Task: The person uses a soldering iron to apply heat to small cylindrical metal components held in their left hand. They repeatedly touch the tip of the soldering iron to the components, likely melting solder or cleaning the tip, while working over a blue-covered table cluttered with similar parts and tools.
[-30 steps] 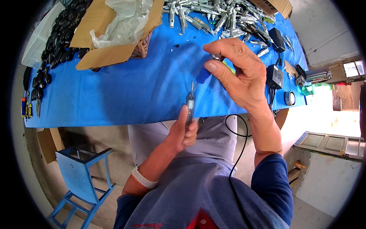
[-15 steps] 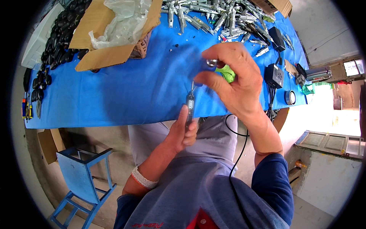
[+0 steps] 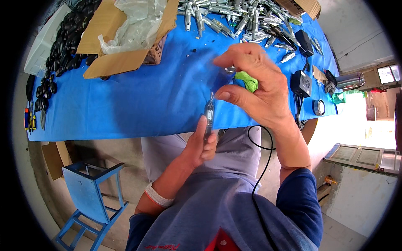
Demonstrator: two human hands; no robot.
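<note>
My left hand [image 3: 202, 144] is closed around a slim grey metal-and-plastic device [image 3: 209, 112], held upright at the table's front edge. A thin metal tip rises from its upper end. Above it my right hand [image 3: 259, 85] is curled, thumb and index finger spaced apart around a blurred blue tool with a shiny round metal end [image 3: 229, 70]. The tool's body blends with the blue cloth, so its exact kind is unclear. Its lower end is close to the device's tip; I cannot tell whether they touch. Behind the right hand lies a bright green cloth [image 3: 248, 80].
A blue cloth [image 3: 83, 113] covers the table. An open cardboard box [image 3: 115, 67] holds clear plastic. Many metal parts [image 3: 247, 21] are heaped at the back; black pieces [image 3: 69, 42] line the left. Black boxes [image 3: 301, 83] and a tape roll [image 3: 318, 107] sit right. A blue chair [image 3: 86, 196] stands lower left.
My right thumb has shifted slightly right and the index finger a little left, widening the gap between them. The left hand and its device have stayed almost still.
</note>
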